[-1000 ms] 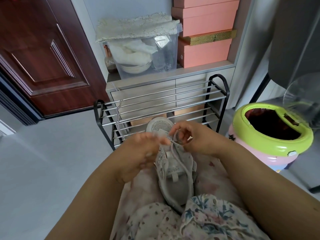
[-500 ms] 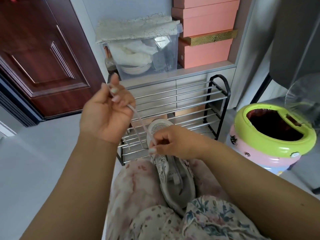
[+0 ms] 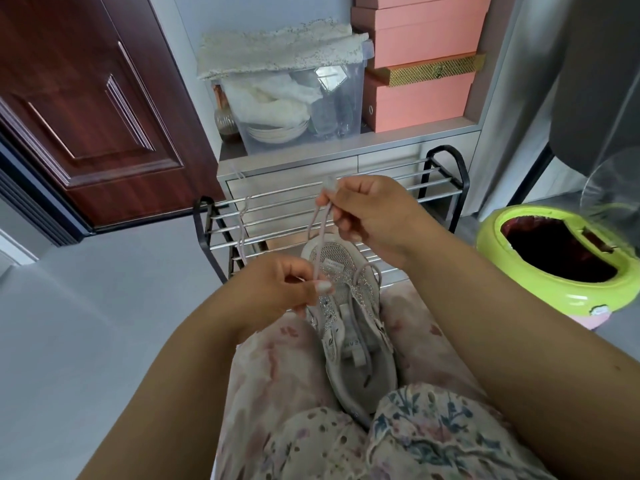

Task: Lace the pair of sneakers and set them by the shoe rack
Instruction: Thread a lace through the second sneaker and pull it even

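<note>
A grey mesh sneaker [image 3: 349,327] lies on my lap between my knees, toe pointing away from me. Its pale lace [image 3: 320,233] runs up from the eyelets in two strands. My right hand [image 3: 370,213] pinches the lace high above the toe. My left hand [image 3: 280,289] pinches the same lace lower down, at the left side of the shoe. Another lace end loops loose over the tongue. The black shoe rack [image 3: 446,164] with chrome bars stands just beyond my knees. A second lace [image 3: 242,216] hangs on its left side. The other sneaker is out of view.
A green and pink bin [image 3: 554,258] sits on the floor to the right. Behind the rack, a low cabinet carries a clear storage tub [image 3: 298,109] and stacked pink boxes [image 3: 422,64]. A dark red door [image 3: 86,109] is at the left, with grey floor in front of it.
My left hand dropped from high at the left down to the shoe's left side. My right hand rose from the toe and now holds the lace up above the shoe.
</note>
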The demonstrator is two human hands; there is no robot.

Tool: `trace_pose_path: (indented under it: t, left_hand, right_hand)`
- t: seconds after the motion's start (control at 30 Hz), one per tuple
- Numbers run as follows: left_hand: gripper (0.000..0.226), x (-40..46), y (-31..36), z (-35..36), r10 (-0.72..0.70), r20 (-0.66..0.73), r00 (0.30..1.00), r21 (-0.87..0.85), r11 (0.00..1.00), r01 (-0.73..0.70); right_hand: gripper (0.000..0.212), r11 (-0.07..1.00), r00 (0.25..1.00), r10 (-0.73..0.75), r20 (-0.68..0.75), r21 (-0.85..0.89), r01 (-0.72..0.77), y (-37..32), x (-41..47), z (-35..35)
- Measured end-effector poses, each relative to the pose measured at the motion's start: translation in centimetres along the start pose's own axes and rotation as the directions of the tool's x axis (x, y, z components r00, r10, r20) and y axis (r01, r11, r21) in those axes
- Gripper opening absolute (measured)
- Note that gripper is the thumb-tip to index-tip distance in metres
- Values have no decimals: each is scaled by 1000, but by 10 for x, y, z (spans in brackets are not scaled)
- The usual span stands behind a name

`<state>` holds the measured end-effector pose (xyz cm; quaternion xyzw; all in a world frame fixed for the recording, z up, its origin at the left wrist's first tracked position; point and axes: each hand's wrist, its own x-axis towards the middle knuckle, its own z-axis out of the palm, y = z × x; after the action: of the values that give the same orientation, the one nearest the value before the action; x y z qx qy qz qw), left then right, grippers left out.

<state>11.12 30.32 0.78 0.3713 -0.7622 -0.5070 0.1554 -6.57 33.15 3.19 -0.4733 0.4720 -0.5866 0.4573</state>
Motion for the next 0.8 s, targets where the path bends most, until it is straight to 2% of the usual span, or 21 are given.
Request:
trace_pose_path:
  t: [0.1, 0.2, 0.23, 0.3, 0.4, 0.5, 0.57, 0.67, 0.8]
  left_hand:
    - [11, 1, -8, 1, -53, 0, 999, -111, 992, 53]
    - [9, 1, -13, 6, -80, -45, 996, -201, 977, 70]
    - [9, 1, -15, 8, -82, -81, 993, -253, 966, 59]
    - [11, 2, -19, 9, -90, -164, 982, -388, 922, 19]
    - [9, 1, -26, 10, -108, -282, 953, -493, 869, -48]
    - [10, 0, -34, 11, -108, -350, 931, -495, 864, -87]
    - [10, 0, -39, 13, -98, -366, 926, -472, 877, -94]
    - [8, 0, -44, 19, -57, -384, 922, -368, 925, -96]
    - [6, 2, -43, 24, 15, -408, 913, -234, 965, -120]
  right_hand:
    - [25, 992, 999, -5, -54, 126, 12, -6, 4, 2]
    - [24, 984, 999, -2, -33, 176, 8, -9, 6, 3]
    - [24, 992, 1000, 2, -23, 130, 1, -8, 6, 3]
    - [25, 991, 998, 19, -53, -130, -26, -3, 3, 3]
    - [31, 808, 995, 58, -80, -582, -94, 13, -10, 0]
    - [45, 559, 995, 94, -28, -826, -76, 31, -26, 1]
    - [42, 418, 997, 83, -5, -908, -40, 40, -34, 5]
    - [38, 283, 999, -19, 35, -958, 39, 52, -39, 10]
    - [41, 285, 999, -38, 38, -957, 47, 64, -36, 12]
